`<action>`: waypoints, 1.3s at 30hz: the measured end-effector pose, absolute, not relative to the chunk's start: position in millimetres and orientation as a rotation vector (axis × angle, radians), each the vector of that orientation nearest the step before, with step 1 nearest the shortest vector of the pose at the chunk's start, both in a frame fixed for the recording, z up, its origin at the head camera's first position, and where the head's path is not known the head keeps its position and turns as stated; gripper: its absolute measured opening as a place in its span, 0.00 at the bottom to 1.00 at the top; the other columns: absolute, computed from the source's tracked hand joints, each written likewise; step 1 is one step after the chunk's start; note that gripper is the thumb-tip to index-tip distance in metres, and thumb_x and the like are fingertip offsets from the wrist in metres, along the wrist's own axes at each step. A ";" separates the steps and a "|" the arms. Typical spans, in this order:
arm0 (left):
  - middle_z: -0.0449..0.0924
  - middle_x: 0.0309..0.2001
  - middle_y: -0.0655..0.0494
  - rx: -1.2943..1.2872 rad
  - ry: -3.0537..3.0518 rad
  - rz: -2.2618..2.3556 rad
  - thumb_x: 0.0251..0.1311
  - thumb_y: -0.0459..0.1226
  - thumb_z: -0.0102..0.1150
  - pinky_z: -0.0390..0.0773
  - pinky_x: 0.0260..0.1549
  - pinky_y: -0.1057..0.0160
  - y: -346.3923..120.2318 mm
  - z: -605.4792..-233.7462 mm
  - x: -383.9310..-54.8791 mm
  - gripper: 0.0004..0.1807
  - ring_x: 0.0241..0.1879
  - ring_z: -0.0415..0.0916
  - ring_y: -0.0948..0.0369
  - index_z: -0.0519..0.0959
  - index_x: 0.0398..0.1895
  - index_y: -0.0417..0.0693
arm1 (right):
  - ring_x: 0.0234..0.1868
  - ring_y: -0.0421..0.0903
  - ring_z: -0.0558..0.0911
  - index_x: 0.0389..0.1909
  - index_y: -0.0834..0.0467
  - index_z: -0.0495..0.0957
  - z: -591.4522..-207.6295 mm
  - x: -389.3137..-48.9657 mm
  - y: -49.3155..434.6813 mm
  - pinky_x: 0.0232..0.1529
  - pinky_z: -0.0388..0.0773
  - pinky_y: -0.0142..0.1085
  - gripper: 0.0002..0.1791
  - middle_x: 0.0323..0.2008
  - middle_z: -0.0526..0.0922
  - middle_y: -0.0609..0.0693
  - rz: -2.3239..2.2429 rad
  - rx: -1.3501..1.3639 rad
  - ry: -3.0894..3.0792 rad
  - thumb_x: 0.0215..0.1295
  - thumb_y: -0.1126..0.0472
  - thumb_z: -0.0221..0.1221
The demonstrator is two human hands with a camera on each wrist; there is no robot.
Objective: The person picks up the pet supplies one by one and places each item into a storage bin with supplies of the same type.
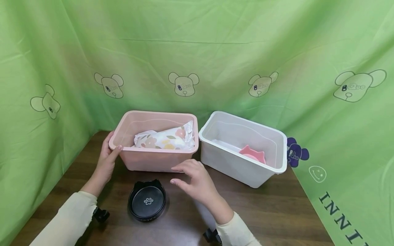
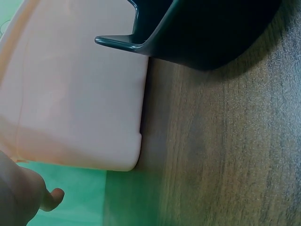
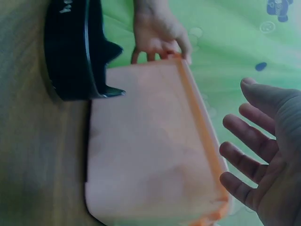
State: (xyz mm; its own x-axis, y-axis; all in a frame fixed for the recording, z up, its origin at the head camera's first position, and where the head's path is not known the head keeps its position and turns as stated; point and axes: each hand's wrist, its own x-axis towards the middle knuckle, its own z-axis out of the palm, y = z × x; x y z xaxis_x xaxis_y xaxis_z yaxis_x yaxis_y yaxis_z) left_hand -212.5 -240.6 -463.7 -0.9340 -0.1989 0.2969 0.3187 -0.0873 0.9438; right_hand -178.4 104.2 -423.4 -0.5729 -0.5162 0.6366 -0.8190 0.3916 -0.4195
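Note:
My left hand (image 1: 106, 164) holds the pink storage bin (image 1: 154, 160) at its left front corner, thumb over the rim and fingers along the side. A floral-patterned wrapped bundle (image 1: 166, 138) lies inside that bin. My right hand (image 1: 195, 179) is in front of the bin's right end, fingers spread and loosely bent, with nothing in it; the right wrist view shows its fingers (image 3: 249, 162) apart. Between my forearms stands a black cat-eared pet bowl (image 1: 147, 201) with a white paw print inside.
To the right, a white storage bin (image 1: 234, 167) stands angled beside the pink one, holding a pink cat-eared item (image 1: 253, 154). Both bins stand on a dark wooden table (image 1: 271, 212). A green printed curtain (image 1: 215, 58) hangs behind and along the sides.

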 end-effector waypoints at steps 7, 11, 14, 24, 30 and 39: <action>0.48 0.80 0.41 -0.135 -1.858 -2.088 0.77 0.32 0.49 0.60 0.65 0.77 -241.1 -462.9 -211.9 0.37 0.75 0.54 0.56 0.46 0.83 0.48 | 0.51 0.40 0.80 0.47 0.49 0.87 -442.0 -176.9 89.5 0.60 0.73 0.39 0.18 0.43 0.87 0.40 0.950 1.085 -2.424 0.56 0.52 0.76; 0.49 0.80 0.41 -0.141 -1.840 -2.102 0.77 0.31 0.48 0.61 0.65 0.76 -240.0 -462.2 -212.6 0.37 0.75 0.54 0.55 0.46 0.83 0.46 | 0.52 0.40 0.79 0.48 0.48 0.87 -450.2 -175.2 83.7 0.61 0.72 0.40 0.19 0.44 0.87 0.39 0.935 1.061 -2.515 0.57 0.51 0.76; 0.49 0.80 0.42 -0.145 -1.845 -2.101 0.77 0.31 0.48 0.61 0.65 0.77 -239.4 -462.5 -213.4 0.37 0.75 0.54 0.55 0.46 0.83 0.46 | 0.53 0.40 0.79 0.49 0.47 0.87 -454.8 -174.8 81.3 0.62 0.72 0.40 0.19 0.45 0.87 0.39 0.938 1.029 -2.578 0.58 0.50 0.75; 0.48 0.80 0.45 -0.085 -1.837 -2.119 0.76 0.30 0.49 0.60 0.66 0.76 -238.7 -458.9 -211.5 0.37 0.76 0.52 0.56 0.46 0.83 0.48 | 0.52 0.40 0.79 0.51 0.47 0.87 -469.5 -175.1 67.2 0.60 0.73 0.41 0.19 0.45 0.88 0.37 0.866 0.996 -2.687 0.60 0.47 0.73; 0.47 0.81 0.44 -0.100 -1.839 -2.123 0.76 0.31 0.49 0.60 0.66 0.76 -238.0 -457.2 -211.1 0.38 0.77 0.51 0.55 0.45 0.83 0.48 | 0.52 0.41 0.80 0.51 0.47 0.86 -469.2 -180.4 57.3 0.61 0.73 0.42 0.19 0.46 0.88 0.38 0.829 0.962 -2.728 0.61 0.47 0.72; 0.48 0.81 0.44 -0.086 -1.838 -2.122 0.76 0.30 0.49 0.60 0.66 0.76 -238.7 -459.1 -210.7 0.38 0.77 0.51 0.55 0.47 0.83 0.49 | 0.50 0.42 0.81 0.52 0.46 0.86 -471.5 -190.6 38.5 0.56 0.76 0.41 0.19 0.42 0.89 0.37 0.807 0.869 -2.834 0.61 0.46 0.72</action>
